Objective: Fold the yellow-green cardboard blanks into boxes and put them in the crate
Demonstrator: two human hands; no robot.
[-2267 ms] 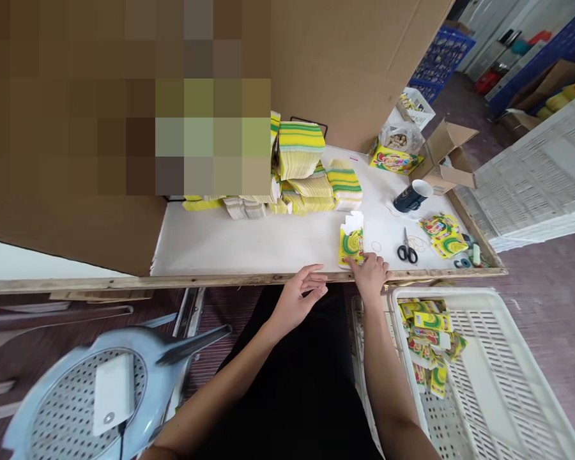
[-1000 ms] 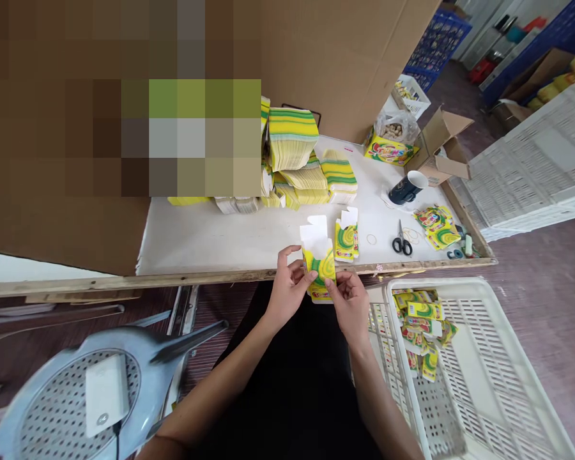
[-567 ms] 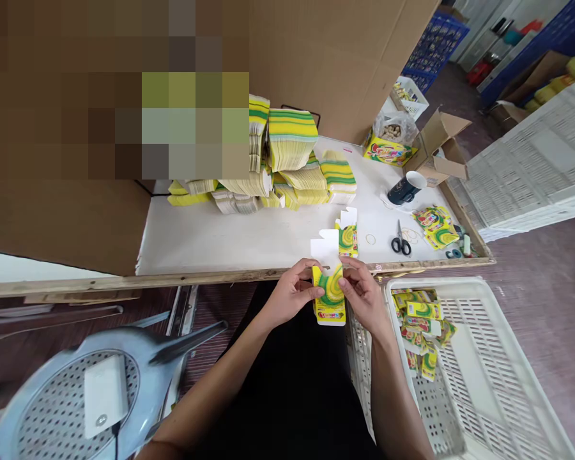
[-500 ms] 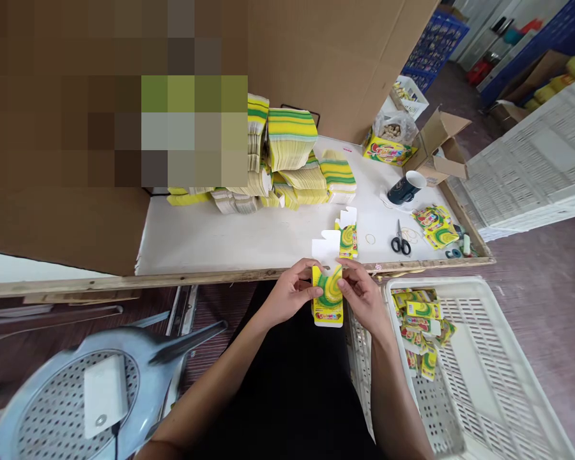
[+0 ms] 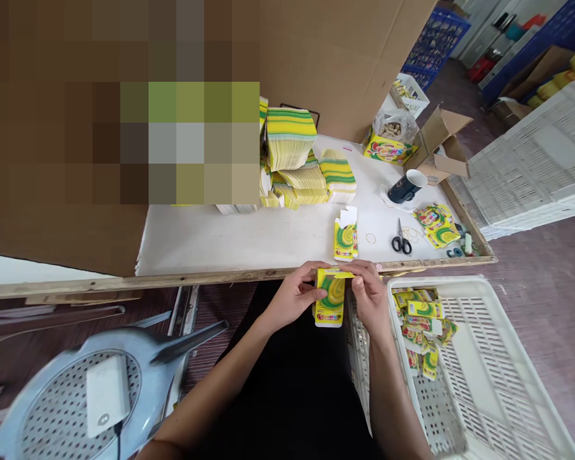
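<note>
A small yellow and green crayon carton (image 5: 331,300) is upright in front of me at the table's edge. My left hand (image 5: 298,295) is closed round its left side, thumb on the front panel. At its top, my right hand (image 5: 368,292) pinches the flap, which is folded over with its yellow outside showing. Just beyond my hands, another carton (image 5: 345,239) with raised white flaps is on the table (image 5: 249,239). Stacks of flat printed cartons (image 5: 292,137) are piled at the back.
Scissors (image 5: 401,237), a dark mug (image 5: 406,186) and flat printed packs (image 5: 436,225) occupy the table's right side. Below, a white crate (image 5: 503,358) holds several small filled-looking cartons (image 5: 424,310). A blue plastic stool (image 5: 148,383) with a white power bank (image 5: 108,395) stands at lower left.
The carton's white top flap, raised before, is now folded down. My right hand has shifted slightly onto the top edge, while my left hand keeps its hold.
</note>
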